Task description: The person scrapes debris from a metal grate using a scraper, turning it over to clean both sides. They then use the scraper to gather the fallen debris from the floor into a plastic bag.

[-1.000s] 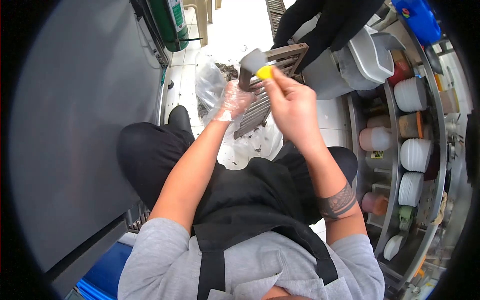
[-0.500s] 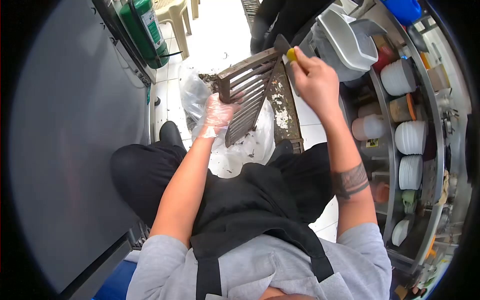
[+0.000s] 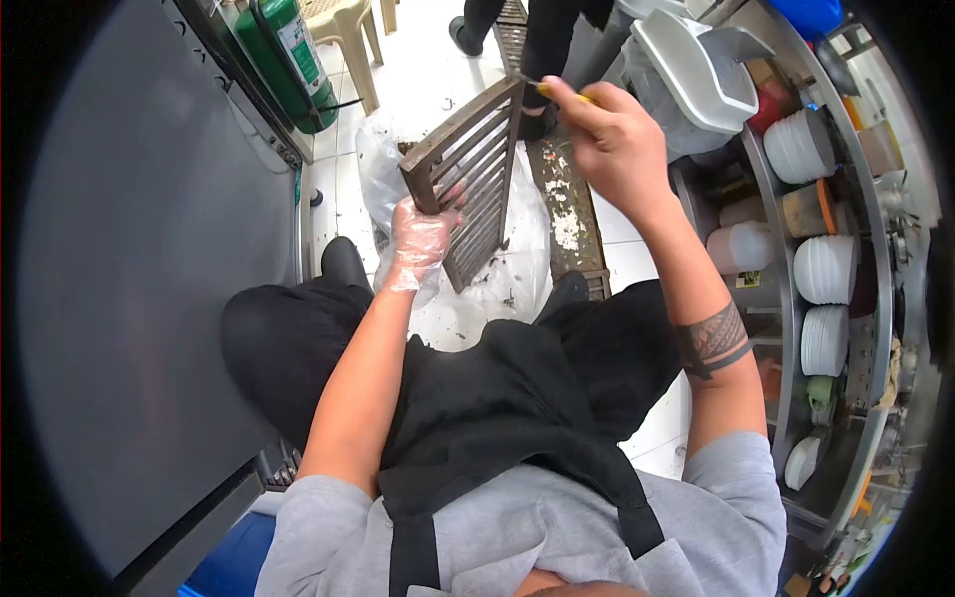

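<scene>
A brown slatted drain grate (image 3: 456,129) is held up at a tilt above a clear plastic bag (image 3: 529,267) spread on the floor. Inside a clear plastic glove, my left hand (image 3: 420,239) is closed around the grate's left side. My right hand (image 3: 625,144) grips the yellow handle of a scraper (image 3: 544,90), whose blade is seen nearly edge-on at the grate's far top corner. Dark bits of debris lie on the plastic below.
An open drain channel (image 3: 572,224) with flaking white patches runs just right of the plastic. Another person's legs (image 3: 545,55) stand beyond the grate. A green cylinder (image 3: 288,65) is at the left; shelves with white bowls (image 3: 826,269) line the right.
The grate has shifted left and swung more edge-on, with my left hand moving along. The scraper has turned edge-on and moved left. The other person's legs have stepped apart.
</scene>
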`<move>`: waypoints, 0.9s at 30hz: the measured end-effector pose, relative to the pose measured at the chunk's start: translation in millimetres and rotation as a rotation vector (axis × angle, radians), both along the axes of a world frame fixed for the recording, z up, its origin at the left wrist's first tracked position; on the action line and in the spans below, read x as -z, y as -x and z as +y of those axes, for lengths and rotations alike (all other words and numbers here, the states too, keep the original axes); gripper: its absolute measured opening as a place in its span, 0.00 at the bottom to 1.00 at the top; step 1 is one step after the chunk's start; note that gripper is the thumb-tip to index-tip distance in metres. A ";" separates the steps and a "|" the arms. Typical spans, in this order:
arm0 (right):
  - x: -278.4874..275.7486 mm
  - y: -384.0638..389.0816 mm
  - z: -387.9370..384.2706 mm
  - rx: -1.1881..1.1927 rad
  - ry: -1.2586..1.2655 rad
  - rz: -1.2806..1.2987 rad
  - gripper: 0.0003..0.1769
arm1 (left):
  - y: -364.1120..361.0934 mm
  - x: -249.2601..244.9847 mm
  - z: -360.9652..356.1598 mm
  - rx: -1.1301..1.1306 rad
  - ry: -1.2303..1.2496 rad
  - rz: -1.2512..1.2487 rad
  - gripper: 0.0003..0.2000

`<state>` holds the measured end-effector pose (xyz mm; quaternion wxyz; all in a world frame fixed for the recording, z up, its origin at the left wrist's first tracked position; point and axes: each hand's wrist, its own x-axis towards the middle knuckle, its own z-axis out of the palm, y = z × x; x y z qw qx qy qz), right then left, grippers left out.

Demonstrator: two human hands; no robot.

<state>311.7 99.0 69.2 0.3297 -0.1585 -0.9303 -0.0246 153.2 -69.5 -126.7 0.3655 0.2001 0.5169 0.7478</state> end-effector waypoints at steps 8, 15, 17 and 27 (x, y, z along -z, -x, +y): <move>7.6 -6.9 46.3 0.290 -0.031 -0.179 0.22 | -12.5 -1.2 0.3 -0.003 0.005 0.113 0.20; 32.9 -28.7 -23.2 0.024 -0.058 -0.139 0.29 | -7.8 3.8 2.9 -0.012 0.001 0.103 0.19; 43.9 -18.3 -19.2 0.067 -0.075 -0.125 0.28 | -10.7 5.1 1.5 0.009 0.061 0.168 0.19; 25.8 -45.4 -34.5 0.008 0.354 -0.135 0.17 | -23.4 9.1 2.8 -0.016 0.066 0.307 0.16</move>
